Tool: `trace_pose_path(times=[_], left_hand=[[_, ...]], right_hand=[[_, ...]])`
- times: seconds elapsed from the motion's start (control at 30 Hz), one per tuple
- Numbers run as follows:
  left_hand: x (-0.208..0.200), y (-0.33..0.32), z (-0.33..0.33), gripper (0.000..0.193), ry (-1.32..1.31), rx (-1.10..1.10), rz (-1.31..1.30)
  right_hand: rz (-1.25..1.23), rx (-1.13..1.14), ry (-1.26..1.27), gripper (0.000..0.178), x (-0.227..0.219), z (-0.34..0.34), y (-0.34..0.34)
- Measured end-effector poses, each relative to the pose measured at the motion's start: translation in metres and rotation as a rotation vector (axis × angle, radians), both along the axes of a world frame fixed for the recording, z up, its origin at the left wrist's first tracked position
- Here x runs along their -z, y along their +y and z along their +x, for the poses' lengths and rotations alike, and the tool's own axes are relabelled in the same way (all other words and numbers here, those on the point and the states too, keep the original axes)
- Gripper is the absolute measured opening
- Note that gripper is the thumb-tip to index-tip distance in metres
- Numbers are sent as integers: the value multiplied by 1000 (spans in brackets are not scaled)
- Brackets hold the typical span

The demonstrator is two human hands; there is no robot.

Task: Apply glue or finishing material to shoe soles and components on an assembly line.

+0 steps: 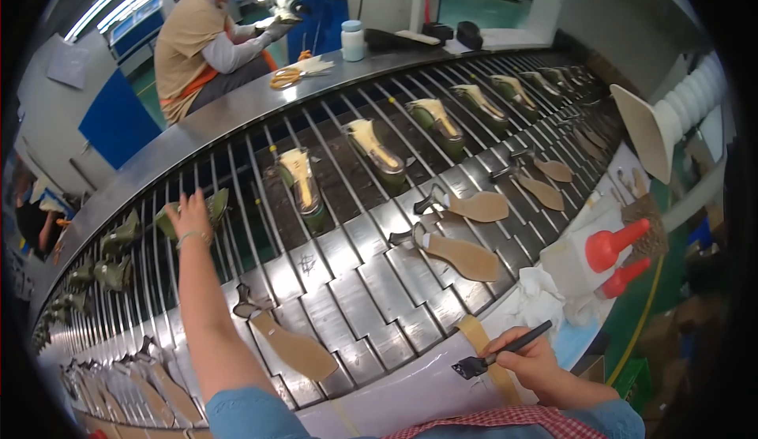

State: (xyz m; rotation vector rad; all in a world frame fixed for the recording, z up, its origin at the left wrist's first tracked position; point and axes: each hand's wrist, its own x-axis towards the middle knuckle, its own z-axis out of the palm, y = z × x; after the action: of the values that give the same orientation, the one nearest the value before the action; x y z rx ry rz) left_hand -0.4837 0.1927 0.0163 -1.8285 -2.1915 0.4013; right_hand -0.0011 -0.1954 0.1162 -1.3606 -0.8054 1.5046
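My left hand (192, 218) reaches out over the metal rods of a conveyor, fingers stretched and apart. It touches a green shoe upper (217, 205), whose middle is hidden beneath it; whether one or two uppers lie there I cannot tell. Closed around the black handle of a brush (471, 367), my right hand (530, 358) stays near the front edge. The brush's dark bristles point left, above a strip of tan tape (476, 335). Between my hands, a tan shoe sole (294, 347) with a dark heel lies on the metal plates.
Several green shoes (299, 182) stand bottom up along the rods; more green uppers (115, 273) lie at left. More soles (462, 256) rest on the plates. Red-capped bottles (606, 249) and crumpled white paper (541, 295) are at right. Beyond scissors (286, 77), a person (197, 40) sits.
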Motion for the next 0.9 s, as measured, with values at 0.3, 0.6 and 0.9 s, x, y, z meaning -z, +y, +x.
trace_pose_path(times=[0.3,0.6,0.9], left_hand=[[-16,-50,-40,69,67,-2,138],[-79,-204,-10,62,-1729,214,777],[-95,-375,93,59,-2986,210,189]], right_hand=[[65,-60,56,15,-7,-5,-18],[152,-4,40,16,-32,31,-67],[424,316,-876,20,-78,139,-106]])
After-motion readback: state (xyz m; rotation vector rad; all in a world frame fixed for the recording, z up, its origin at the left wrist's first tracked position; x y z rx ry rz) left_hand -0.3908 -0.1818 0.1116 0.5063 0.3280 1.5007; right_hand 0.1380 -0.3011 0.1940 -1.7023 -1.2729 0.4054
